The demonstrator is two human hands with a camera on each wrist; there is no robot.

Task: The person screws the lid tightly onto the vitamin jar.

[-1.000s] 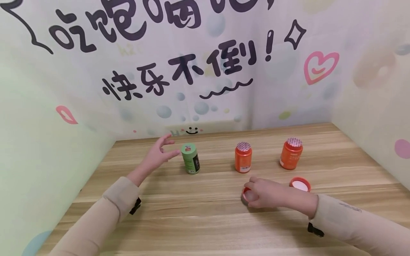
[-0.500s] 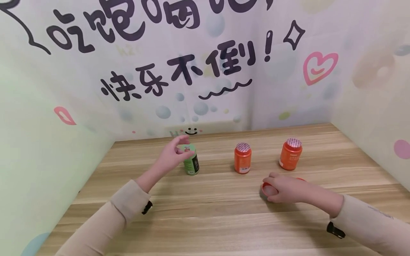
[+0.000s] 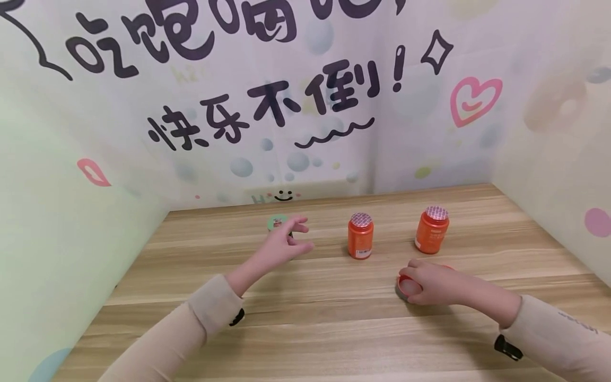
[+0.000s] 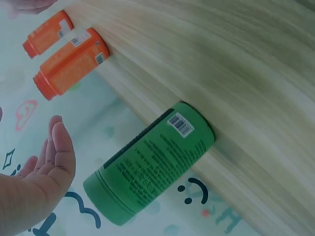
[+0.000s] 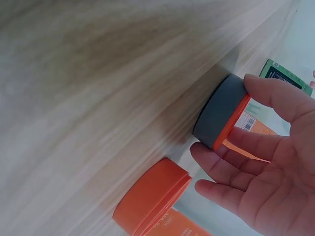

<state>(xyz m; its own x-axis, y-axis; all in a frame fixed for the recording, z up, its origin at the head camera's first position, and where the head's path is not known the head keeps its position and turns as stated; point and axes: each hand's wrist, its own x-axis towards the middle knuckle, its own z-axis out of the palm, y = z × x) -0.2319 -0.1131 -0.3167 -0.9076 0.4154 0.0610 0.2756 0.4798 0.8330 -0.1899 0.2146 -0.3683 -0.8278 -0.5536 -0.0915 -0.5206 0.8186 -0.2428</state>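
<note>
My right hand [image 3: 439, 285] pinches a grey-and-orange lid [image 5: 220, 114] by its edge, low at the tabletop, hollow side up. Just beside it lies an orange lid [image 5: 150, 194], mostly hidden by the hand in the head view. My left hand [image 3: 277, 250] is in the air with loosely spread fingers and nothing in them. It covers most of a green bottle [image 4: 152, 162], which has its green cap on. To the right of that hand stands an orange bottle [image 3: 360, 240] with a patterned seal on its mouth. Another orange bottle [image 3: 431, 233], sealed alike, stands farther right.
Everything rests on a wood-grain table [image 3: 305, 339]. A white printed backdrop [image 3: 315, 159] with black characters rises along its back edge. Pale walls [image 3: 549, 175] close off both sides.
My left hand has moved right, from beside the green bottle to in front of it. My right hand has shifted right with the grey-and-orange lid, closer to the orange lid.
</note>
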